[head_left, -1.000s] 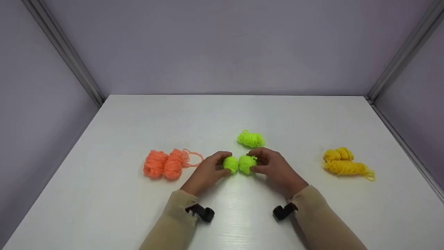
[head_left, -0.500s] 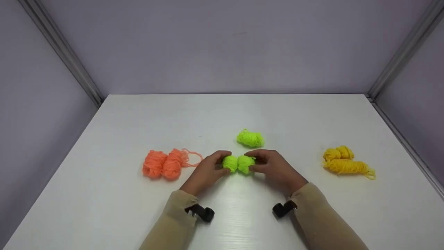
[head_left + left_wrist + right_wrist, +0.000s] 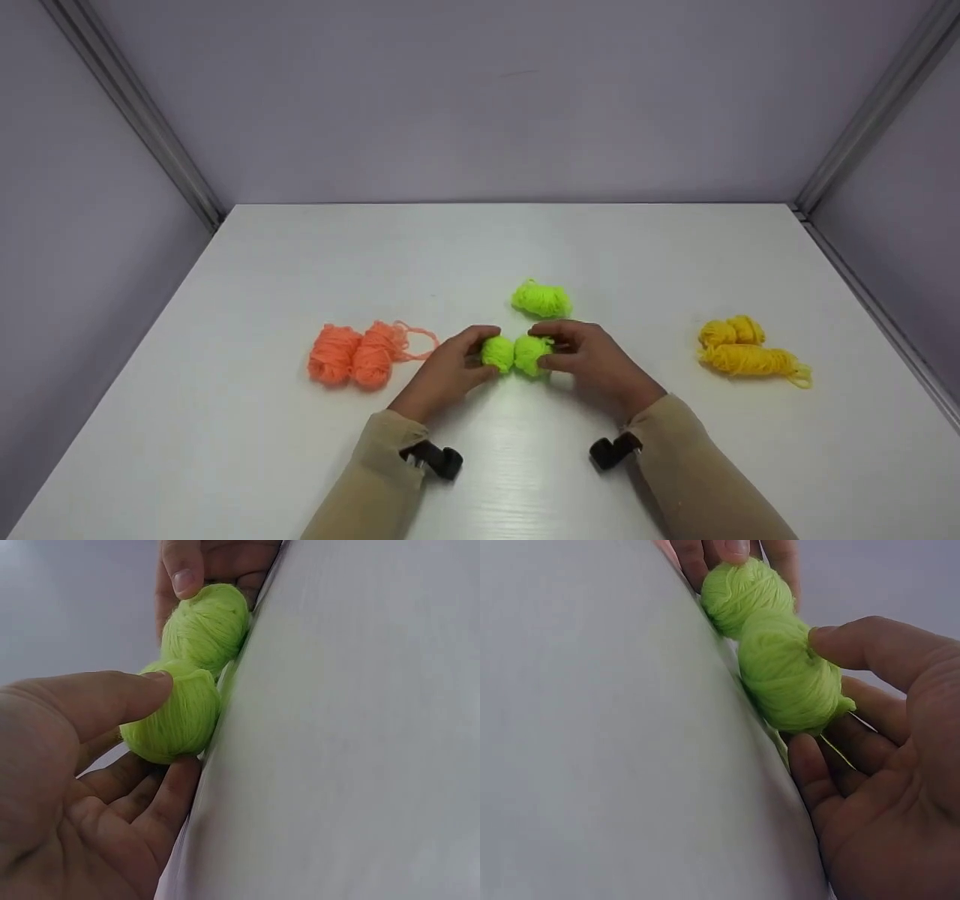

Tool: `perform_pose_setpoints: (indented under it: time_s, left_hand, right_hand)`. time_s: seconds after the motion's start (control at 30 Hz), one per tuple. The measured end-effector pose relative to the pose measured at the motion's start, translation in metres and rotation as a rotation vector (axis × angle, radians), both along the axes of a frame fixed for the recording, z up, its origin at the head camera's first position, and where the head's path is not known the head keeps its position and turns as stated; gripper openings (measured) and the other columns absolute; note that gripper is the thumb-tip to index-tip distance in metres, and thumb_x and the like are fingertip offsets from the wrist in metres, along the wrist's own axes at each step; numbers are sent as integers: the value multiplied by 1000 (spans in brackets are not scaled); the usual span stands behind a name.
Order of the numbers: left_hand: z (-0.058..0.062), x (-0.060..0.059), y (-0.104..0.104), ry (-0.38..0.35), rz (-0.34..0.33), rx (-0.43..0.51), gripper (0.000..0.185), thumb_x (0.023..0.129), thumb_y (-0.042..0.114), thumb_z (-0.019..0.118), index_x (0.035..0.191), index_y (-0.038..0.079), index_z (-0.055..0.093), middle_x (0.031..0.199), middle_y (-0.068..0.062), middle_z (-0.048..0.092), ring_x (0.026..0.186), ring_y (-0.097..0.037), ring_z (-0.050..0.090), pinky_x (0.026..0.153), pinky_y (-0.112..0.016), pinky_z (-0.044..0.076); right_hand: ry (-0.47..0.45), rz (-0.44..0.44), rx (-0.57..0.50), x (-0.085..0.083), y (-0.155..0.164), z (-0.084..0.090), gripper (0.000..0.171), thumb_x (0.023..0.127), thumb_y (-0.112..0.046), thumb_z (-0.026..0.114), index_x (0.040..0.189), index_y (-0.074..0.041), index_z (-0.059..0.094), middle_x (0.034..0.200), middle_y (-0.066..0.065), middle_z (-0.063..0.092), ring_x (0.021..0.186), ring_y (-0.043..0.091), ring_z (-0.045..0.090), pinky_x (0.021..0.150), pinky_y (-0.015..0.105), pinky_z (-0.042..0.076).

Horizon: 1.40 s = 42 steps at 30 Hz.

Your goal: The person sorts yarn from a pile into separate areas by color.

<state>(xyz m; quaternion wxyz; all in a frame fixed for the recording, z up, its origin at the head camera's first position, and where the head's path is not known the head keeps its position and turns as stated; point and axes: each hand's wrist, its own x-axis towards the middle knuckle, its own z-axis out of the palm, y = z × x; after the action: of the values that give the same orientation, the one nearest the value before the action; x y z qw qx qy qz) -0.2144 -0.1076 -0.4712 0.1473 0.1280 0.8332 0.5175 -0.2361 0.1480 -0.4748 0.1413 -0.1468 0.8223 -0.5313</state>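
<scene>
Head view: left hand point(image 3: 450, 369) and right hand point(image 3: 592, 361) pinch touching green yarn balls point(image 3: 516, 354).

From my remote seat this reads as a recording booth or lab bench, not a home: a bare white table point(image 3: 225, 420) fills the lower frame, plain lavender panels point(image 3: 480, 97) close it in behind and at both sides (joined by aluminium corner rails point(image 3: 135, 112) at upper left and right).

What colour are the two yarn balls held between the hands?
Bright lime green, both yarn balls; the right wrist view shows it best.
</scene>
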Motion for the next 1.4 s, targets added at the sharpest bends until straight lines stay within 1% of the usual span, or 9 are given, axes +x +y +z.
perform_pose_setpoints:
  time_s: [0.1, 0.23, 0.4, 0.53, 0.7, 0.83, 0.97, 1.2, 1.4]
  left_hand:
    - [-1, 0, -1, -8, 3, -4, 57, 95, 18, 71, 147, 19, 49, 144, -2, 53, 129, -19, 54, 108, -39, 44]
    - [-1, 0, -1, -15, 11, -14, 57, 95, 19, 72, 147, 20, 49, 144, -2, 53, 130, -18, 52, 110, -40, 42]
    - [0, 0, 0, -16, 14, -19, 58, 94, 19, 72, 147, 21, 49, 144, -1, 53, 130, -18, 52, 110, -39, 42]
    - [0, 0, -1, -7, 9, -26, 57, 95, 19, 72, 147, 20, 49, 144, 0, 53, 130, -17, 53, 110, -39, 42]
    - [0, 0, -2, -1, 12, -31, 57, 94, 20, 73, 147, 20, 50, 142, 0, 54, 129, -17, 53, 110, -40, 42]
    - [-1, 0, -2, 0, 9, -17, 57, 94, 20, 73, 146, 20, 50, 142, -1, 55, 128, -18, 53, 110, -40, 42]
    - [0, 0, -1, 5, 3, -18, 57, 94, 20, 73, 147, 20, 50, 142, 1, 54, 127, -16, 54, 109, -38, 42]
    - [0, -1, -1, -32, 9, -5, 58, 94, 19, 73, 147, 21, 50, 136, 2, 56, 120, -15, 57, 105, -37, 46]
    - [-2, -2, -2, -18, 5, 0, 57, 94, 17, 73, 146, 19, 51, 137, 0, 56, 121, -16, 57, 106, -38, 46]
  right_hand:
    - [-7, -9, 6, -1, 1, 2, 46, 87, -25, 79, 132, -18, 66, 131, -3, 64, 118, 22, 59, 102, 44, 45]
    - [-13, -45, 2, -1, 2, 5, 47, 88, -26, 78, 132, -17, 66, 132, -1, 63, 120, 23, 57, 102, 44, 46]
    - [29, -74, -22, -2, 5, 8, 46, 90, -25, 76, 132, -12, 65, 134, 6, 63, 123, 25, 57, 101, 45, 48]
    - [55, -114, -49, -4, 5, 11, 42, 91, -22, 76, 130, -10, 66, 132, 8, 64, 121, 25, 59, 100, 43, 48]
    - [82, -156, -79, -7, 4, 15, 39, 90, -18, 76, 128, -10, 67, 129, 8, 65, 118, 24, 59, 101, 41, 47]
    - [105, -191, -82, -11, 4, 18, 38, 90, -17, 76, 127, -10, 66, 128, 8, 65, 118, 23, 58, 102, 41, 45]
    - [112, -224, -61, -16, 5, 20, 38, 91, -16, 75, 127, -9, 66, 127, 6, 65, 118, 23, 57, 103, 40, 44]
    - [131, -259, -50, -25, 6, 22, 41, 90, -17, 76, 129, -10, 65, 128, 4, 65, 118, 22, 57, 100, 39, 44]
    - [147, -284, -12, -33, 2, 27, 44, 90, -22, 76, 131, -13, 64, 131, 3, 63, 119, 22, 55, 98, 39, 44]
